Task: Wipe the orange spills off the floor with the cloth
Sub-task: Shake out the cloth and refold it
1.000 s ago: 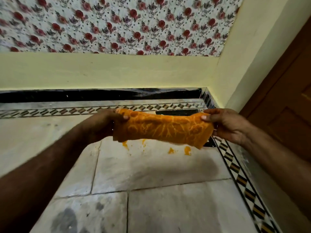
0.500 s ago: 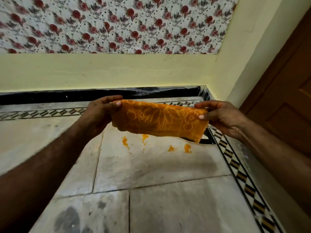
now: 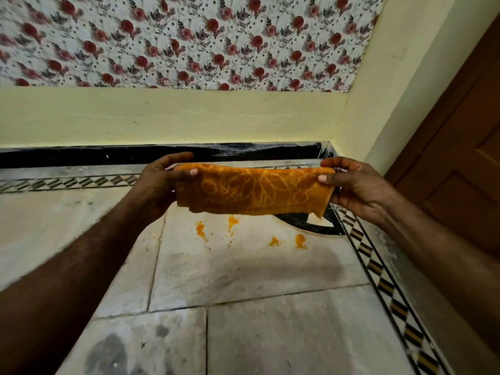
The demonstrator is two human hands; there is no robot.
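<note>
Cloth (image 3: pixel 254 190) is in the air, stretched flat between both hands and well clear of the floor (image 3: pixel 270 334). Long axis runs left-right, parallel to the far wall's black skirting (image 3: pixel 108 156). Lower edge hangs free.

Grip:
- left hand (image 3: pixel 159 185) pinches the left end, thumb on the near face, fingers wrapped over the top edge behind
- right hand (image 3: pixel 357 188) pinches the top right corner, thumb in front, fingers curled behind

Orange spills (image 3: pixel 200 229): four main blobs plus fine specks on one floor slab, toward the far right corner of the floor. They form a rough left-right row, below the cloth's lower edge and slightly nearer the person. The left pair sits near the slab's left joint. The right pair sits close to the black curved inlay (image 3: pixel 311 226) and not far from the patterned border strip (image 3: pixel 378 269).

Key relation: cloth axis is about parallel to the spill row, and the cloth looks wider than the row. My read is that a drop down and slightly toward the person covers all four blobs in one go. Each hand is nearer its own pair, so neither has to cross over.

Status: nothing wiped yet, all the blobs look intact.

Risks, as I judge them: a sideways stroke could push liquid into the left joint. Cloth is also orange, so pickup will be hard to check by eye.
</note>
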